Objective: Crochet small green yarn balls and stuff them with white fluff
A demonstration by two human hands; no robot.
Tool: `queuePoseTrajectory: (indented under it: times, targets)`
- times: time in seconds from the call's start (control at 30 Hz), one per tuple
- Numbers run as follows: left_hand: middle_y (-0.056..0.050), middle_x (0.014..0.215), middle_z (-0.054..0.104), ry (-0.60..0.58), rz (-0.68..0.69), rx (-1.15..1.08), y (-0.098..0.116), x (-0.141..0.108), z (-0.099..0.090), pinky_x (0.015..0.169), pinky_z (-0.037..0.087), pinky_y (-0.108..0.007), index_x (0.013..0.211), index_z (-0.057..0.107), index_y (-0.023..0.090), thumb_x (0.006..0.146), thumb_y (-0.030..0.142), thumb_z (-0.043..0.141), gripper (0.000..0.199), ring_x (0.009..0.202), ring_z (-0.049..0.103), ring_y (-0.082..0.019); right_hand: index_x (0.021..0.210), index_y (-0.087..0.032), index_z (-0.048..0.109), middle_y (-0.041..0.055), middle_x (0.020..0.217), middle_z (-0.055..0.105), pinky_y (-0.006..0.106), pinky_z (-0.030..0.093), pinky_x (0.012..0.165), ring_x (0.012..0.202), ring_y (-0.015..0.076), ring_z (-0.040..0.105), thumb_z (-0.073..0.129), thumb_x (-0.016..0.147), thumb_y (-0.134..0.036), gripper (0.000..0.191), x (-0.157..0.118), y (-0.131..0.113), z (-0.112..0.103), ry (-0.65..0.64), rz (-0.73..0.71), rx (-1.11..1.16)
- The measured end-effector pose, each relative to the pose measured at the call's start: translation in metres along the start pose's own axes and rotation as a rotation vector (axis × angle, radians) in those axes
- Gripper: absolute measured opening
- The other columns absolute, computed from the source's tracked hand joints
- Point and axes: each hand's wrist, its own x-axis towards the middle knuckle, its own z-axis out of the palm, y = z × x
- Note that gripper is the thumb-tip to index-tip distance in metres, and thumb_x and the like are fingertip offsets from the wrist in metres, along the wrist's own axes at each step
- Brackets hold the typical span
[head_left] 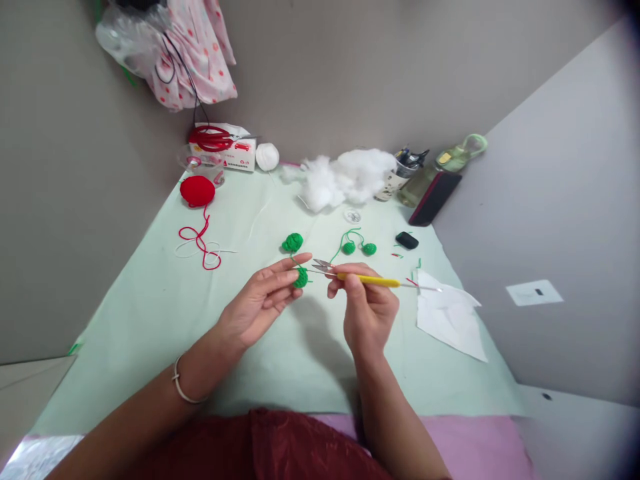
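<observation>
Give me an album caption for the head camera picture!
Left hand holds green crochet; right hand holds a yellow-handled hook.

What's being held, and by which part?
Left hand: green crochet piece, by its edge. Right hand: yellow hook, by its handle; I can't tell about the scissors.

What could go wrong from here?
Small scissors show their blades apart beside the right hand; they might nick a finger. The yellow-handled hook points toward the left hand, so a slip could poke it. The green piece is small, so it may slip.
</observation>
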Motion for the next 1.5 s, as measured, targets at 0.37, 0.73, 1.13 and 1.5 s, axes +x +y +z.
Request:
queuePoseTrajectory:
  times: [0.37,0.73,1.13,1.5]
  targets:
    - [-0.003,0.095,0.070,0.038,0.203,0.379,-0.006,-0.003,0.000,0.063,0.036,-0.025,0.115,0.078,0.024,0.084,0.032,0.078,0.032,0.073,0.053,-0.011,0.093,-0.022,0.077,0.0029,0.088,0.073,0.028,0.051,0.060,0.065,0.0117,0.061,0.063,0.099,-0.032,0.018,0.006,0.004,-0.001,-0.019,0.288,0.260]
    - [0.000,0.091,0.063,0.112,0.265,0.422,-0.007,-0.004,0.000,0.068,0.039,-0.024,0.107,0.080,0.027,0.081,0.025,0.078,0.026,0.077,0.051,-0.011,0.098,-0.021,0.072,0.0032,0.091,0.074,0.031,0.057,0.065,0.067,0.0130,0.067,0.051,0.104,-0.025,0.022,0.002,-0.004,-0.001,-0.062,0.131,0.057]
    - [0.002,0.081,0.062,0.233,0.431,0.500,-0.012,-0.006,0.006,0.078,0.045,-0.021,0.106,0.078,0.021,0.077,0.019,0.082,0.029,0.078,0.054,-0.011,0.118,-0.021,0.066,0.0077,0.099,0.076,0.030,0.060,0.077,0.090,0.0174,0.073,0.052,0.099,-0.007,0.027,-0.012,0.008,0.006,-0.151,-0.496,-0.582]
    - [0.015,0.047,0.027,0.014,0.031,0.074,0.000,-0.005,0.003,0.074,0.046,-0.021,0.119,0.078,0.017,0.084,0.023,0.078,0.036,0.047,0.011,-0.004,0.100,-0.027,0.077,0.0026,0.090,0.074,0.035,0.056,0.070,0.068,0.0155,0.066,0.055,0.102,-0.022,0.022,-0.002,-0.002,0.002,0.017,0.071,0.029]
